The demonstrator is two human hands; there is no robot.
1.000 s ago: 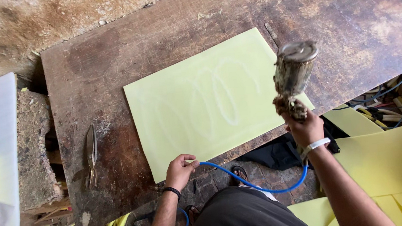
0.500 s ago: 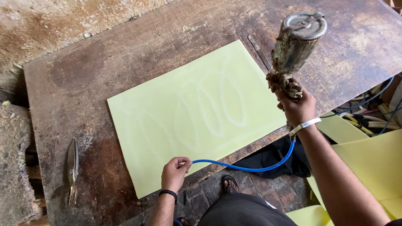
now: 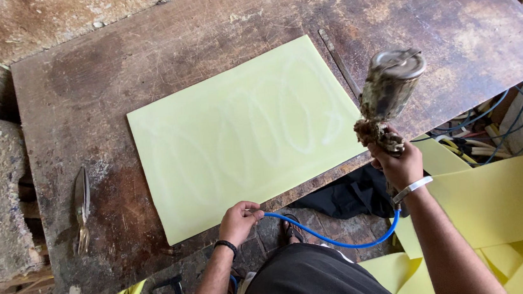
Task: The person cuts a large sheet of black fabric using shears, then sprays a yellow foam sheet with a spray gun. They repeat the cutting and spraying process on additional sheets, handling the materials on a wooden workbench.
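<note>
Soft, even daylight fills the scene, bright without harsh contrast. The pale yellow rectangular foam sheet (image 3: pixel 247 135) is the brightest surface, and faint whitish looping streaks show clearly on it with no glare. The dark, scuffed wooden tabletop (image 3: pixel 138 63) reads in sharp detail, scratches and stains crisp. Shadows are weak: a thin soft one hugs the metal shears (image 3: pixel 81 209) at the left, and the floor under the near tabletop edge is dimmer. The crusted metal spray gun (image 3: pixel 388 96) is slightly soft. The wide view bends the tabletop edges slightly.
</note>
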